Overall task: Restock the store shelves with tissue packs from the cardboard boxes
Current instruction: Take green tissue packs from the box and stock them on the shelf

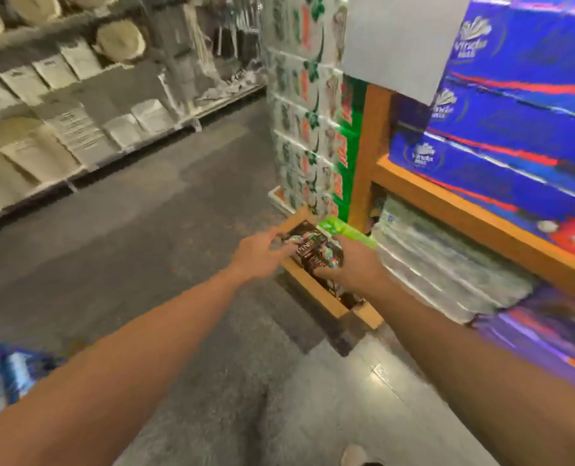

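Two hands at frame centre work the pickup step: right hand (353, 269) grips a dark tissue pack (316, 252) in the cardboard box (316, 290); left hand (259, 253), fingers spread, touches it. Next: lift clear, toward the wooden shelf (474, 216).

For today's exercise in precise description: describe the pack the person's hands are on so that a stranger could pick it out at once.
Start at the wooden shelf unit stacked with blue tissue packs. On the floor by its corner sits an open cardboard box. The dark pack lies on top of it between the left hand and right hand; unlike the bright green pack beside it, it is near-black with shiny print.
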Demonstrator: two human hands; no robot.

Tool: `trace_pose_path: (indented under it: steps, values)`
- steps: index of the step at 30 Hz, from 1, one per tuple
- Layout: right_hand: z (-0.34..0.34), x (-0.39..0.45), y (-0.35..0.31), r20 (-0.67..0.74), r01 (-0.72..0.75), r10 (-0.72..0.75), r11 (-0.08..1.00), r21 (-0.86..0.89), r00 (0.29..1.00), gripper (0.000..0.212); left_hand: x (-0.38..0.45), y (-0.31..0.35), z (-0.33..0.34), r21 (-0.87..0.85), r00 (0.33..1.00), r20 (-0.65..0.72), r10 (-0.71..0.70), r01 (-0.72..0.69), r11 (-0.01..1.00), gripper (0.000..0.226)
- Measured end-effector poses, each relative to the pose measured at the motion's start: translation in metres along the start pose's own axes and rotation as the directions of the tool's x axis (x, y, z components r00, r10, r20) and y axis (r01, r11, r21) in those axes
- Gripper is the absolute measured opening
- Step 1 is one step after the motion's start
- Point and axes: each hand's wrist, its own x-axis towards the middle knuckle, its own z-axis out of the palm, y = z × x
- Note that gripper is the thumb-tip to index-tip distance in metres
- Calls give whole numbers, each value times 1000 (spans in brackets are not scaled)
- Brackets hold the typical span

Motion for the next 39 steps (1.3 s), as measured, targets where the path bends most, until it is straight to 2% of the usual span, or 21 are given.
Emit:
trace_pose_path:
  steps: [3,8,14,17,20,22,26,30,32,34,35,36,39]
  values:
    - [-2,29,57,19,-119,118,993,9,993,97,54,28,29,33,995,93,40,-43,999,57]
    - [26,104,129,58,-283,278,953,106,959,109,157,35,58,-10,983,182,27,-25,1000,52]
    - [58,223,174,61,-437,433,887,149,899,93,324,8,103,56,963,264,51,-68,996,45]
    - [83,289,201,61,-532,529,834,145,847,83,408,-12,141,93,939,342,43,-79,992,57]
    - [118,352,234,92,-599,592,795,95,800,85,485,-40,188,77,912,409,22,-59,995,62]
    - [144,387,264,93,-634,627,770,79,773,86,535,-58,220,118,919,393,9,-61,991,60]
    - [190,446,315,113,-662,654,747,60,748,81,619,-86,282,127,937,343,-66,23,992,66]
    - [226,485,358,147,-669,657,741,55,740,106,656,-97,327,101,910,375,-175,148,984,65]
    - [241,493,374,186,-653,637,756,39,749,115,662,-105,342,1,896,414,-160,176,984,56]
    - [247,498,384,212,-642,627,767,-1,749,128,673,-117,359,-80,864,450,-224,289,954,57]
    - [248,500,387,226,-638,624,770,-14,748,134,675,-119,362,-104,863,463,-205,282,954,58]
    - [250,502,390,236,-636,620,772,-14,748,136,678,-122,364,-150,873,446,-198,290,945,59]
    - [247,507,391,230,-615,600,788,-6,766,129,683,-124,359,-135,856,480,-191,287,948,73]
